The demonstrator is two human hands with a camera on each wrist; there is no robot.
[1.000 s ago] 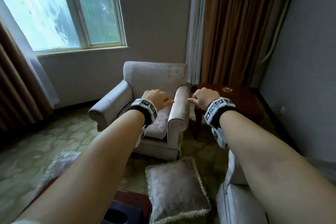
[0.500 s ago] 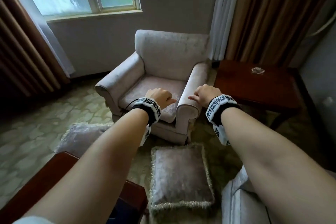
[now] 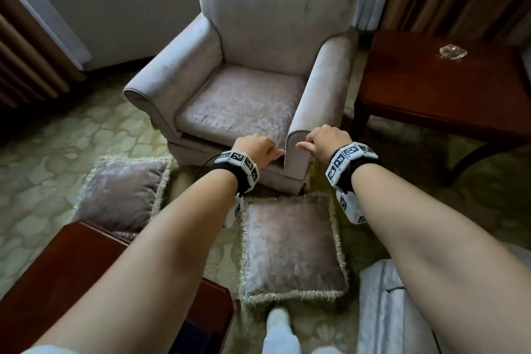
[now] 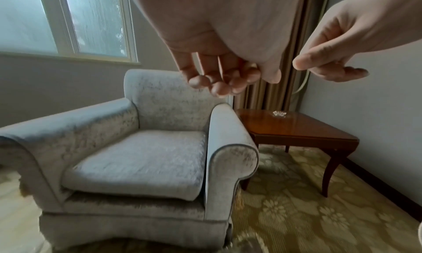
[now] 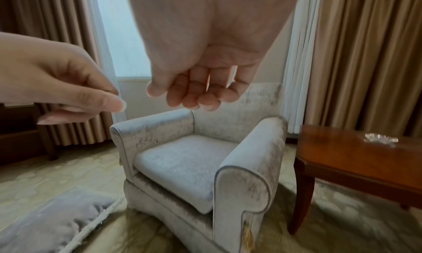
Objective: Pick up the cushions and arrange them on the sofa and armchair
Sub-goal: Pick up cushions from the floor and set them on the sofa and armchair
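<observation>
Two grey-pink fringed cushions lie on the carpet: one [image 3: 290,247] straight below my arms, the other [image 3: 120,195] to the left, also seen low in the right wrist view [image 5: 50,226]. The pale armchair [image 3: 244,100] stands behind them with a bare seat. A corner of the sofa [image 3: 379,310] shows at the bottom right. My left hand [image 3: 258,146] and right hand [image 3: 321,141] hang in the air in front of the armchair's right arm, well above the cushions. Both have loosely curled fingers and hold nothing, as the left wrist view [image 4: 223,72] and the right wrist view [image 5: 194,92] show.
A dark wooden side table [image 3: 436,86] with a glass ashtray [image 3: 452,52] stands right of the armchair. A dark wooden table [image 3: 71,282] fills the bottom left, close to the left cushion. My foot [image 3: 277,325] stands just before the near cushion. Curtains hang on both sides.
The view has tilted down and come closer to the armchair, bringing both floor cushions into full sight. Both hands stay held out, empty, in the same pose.
</observation>
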